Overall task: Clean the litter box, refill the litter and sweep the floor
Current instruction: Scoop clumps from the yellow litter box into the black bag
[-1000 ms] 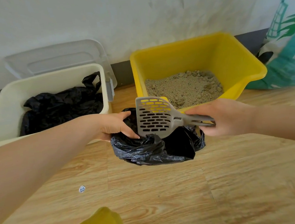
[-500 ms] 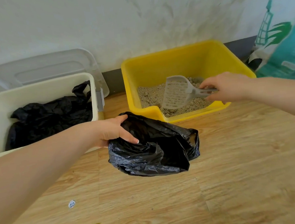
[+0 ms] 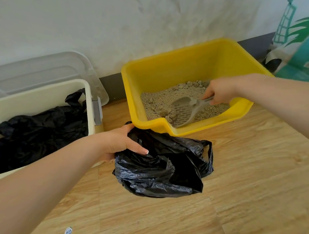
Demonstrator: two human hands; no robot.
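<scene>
A person's two bare forearms reach forward over a wooden floor. A yellow litter box sits against the white wall, toward the right of the floor. Beige litter covers its bottom, with clumps at the back and near the front lip.

The right hand curls its fingers around the handle of a grey slotted scoop. The scoop head lies tilted in the litter at the front of the box; the hand hides most of the handle, and the fingertips cannot be made out.

The left hand grips the gathered edge of a black plastic bag, thumb on top and fingers curled into the folds. The bag slumps on the floor just in front of the litter box's front left corner, touching it. Its inside cannot be seen.

At the left edge of the floor stands a cream bin, cut off by the frame, lined with another black bag. A clear lid leans behind it. A green and white sack is partly cut off at the right edge. A small round sticker lies on the floor near the front; its print is unreadable.
</scene>
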